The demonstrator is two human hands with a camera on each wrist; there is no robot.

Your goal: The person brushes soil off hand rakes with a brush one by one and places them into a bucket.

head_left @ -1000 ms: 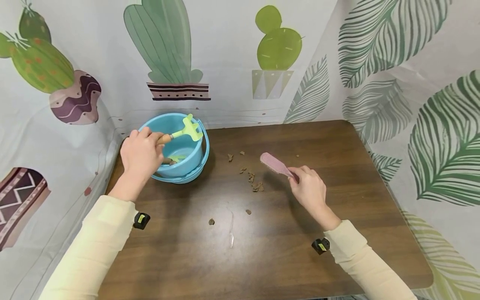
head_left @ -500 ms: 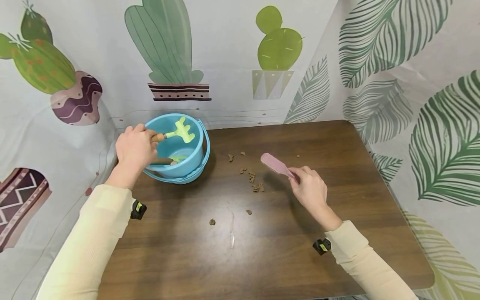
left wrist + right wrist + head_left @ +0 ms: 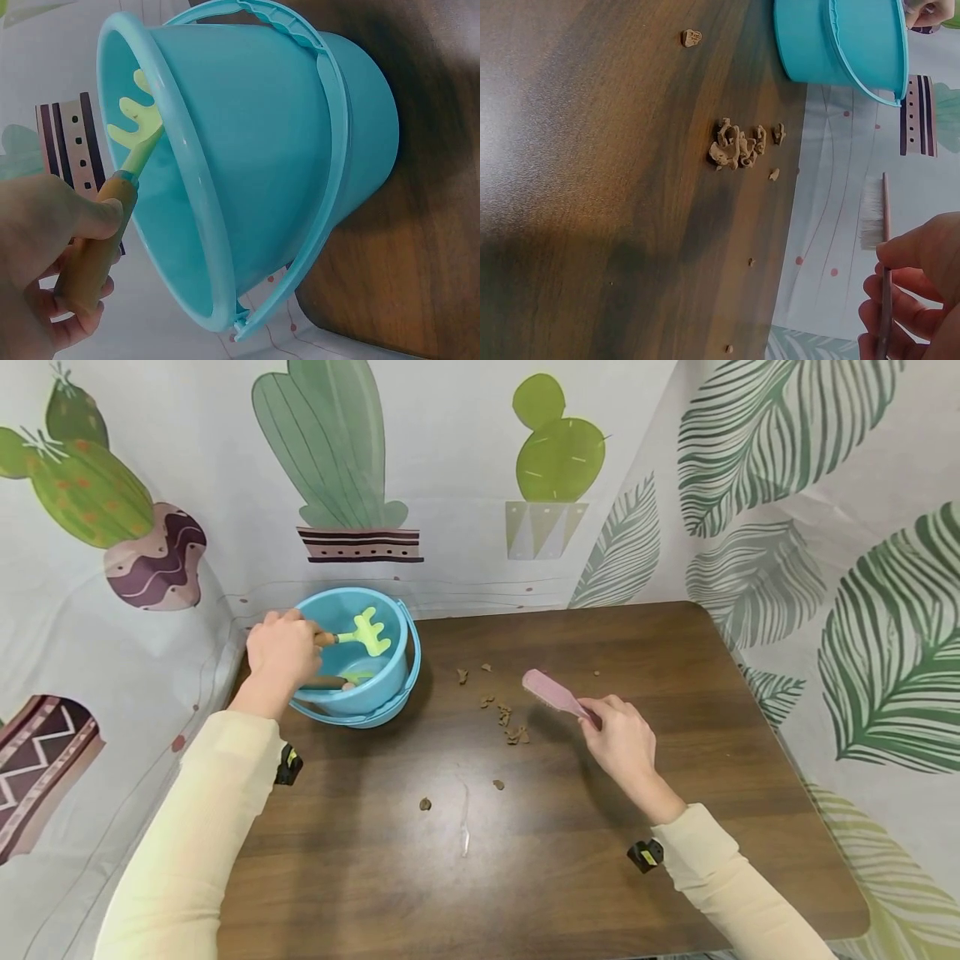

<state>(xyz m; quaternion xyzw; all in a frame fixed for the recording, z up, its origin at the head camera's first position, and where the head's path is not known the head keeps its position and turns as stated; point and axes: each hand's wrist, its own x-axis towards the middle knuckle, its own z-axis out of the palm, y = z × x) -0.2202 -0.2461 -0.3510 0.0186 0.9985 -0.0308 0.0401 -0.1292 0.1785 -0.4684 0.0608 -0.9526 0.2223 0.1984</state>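
Observation:
My left hand grips the wooden handle of a small toy rake with light green prongs. The prongs hang inside the mouth of a blue bucket. Another wooden-handled tool with a green end lies in the bucket; the rest of it is hidden. In my right hand is a pink brush, pinched by its handle and held above the table. Its pale bristles show in the right wrist view. Brown crumbs lie on the table between the bucket and the brush.
The brown wooden table meets a patterned cloth wall behind and on both sides. More brown bits lie nearer the front, including a dark crumb. The bucket's blue handle hangs down its outer side.
My left hand moved left with the rake, then slightly back right. The prongs have dropped lower, into the bucket's mouth. My right hand and the brush have hardly moved.

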